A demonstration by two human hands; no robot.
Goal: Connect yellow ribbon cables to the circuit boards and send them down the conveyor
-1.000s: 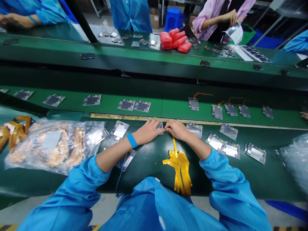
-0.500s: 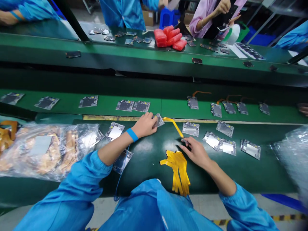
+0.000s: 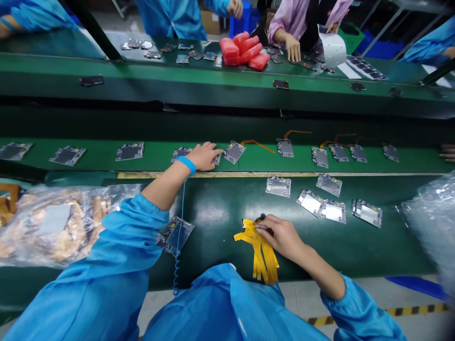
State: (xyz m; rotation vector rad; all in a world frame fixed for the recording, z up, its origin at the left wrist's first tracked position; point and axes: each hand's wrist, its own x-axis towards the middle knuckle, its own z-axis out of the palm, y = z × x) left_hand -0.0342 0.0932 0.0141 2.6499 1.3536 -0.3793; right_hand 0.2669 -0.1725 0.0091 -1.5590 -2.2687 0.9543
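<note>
My left hand, with a blue band at its wrist, is over a circuit board on the green belt and partly covers it. Its index finger is stretched out, and I see nothing gripped in it. Just beyond that fingertip lies another circuit board with an orange flex cable running off to the right. My right hand is pinched at the top of a pile of yellow flex cables. A small greyish thing shows at its fingertips, too small to name.
Several boards lie along the belt, some with orange cables. More boards are on the bench at right. A plastic bag of orange cables is at left, bubble wrap at right. Co-workers sit across, near red packets.
The board with its cable has gone from my left hand onto the belt. My left hand has moved forward to the boards there. My right hand has come back to the cable pile.
</note>
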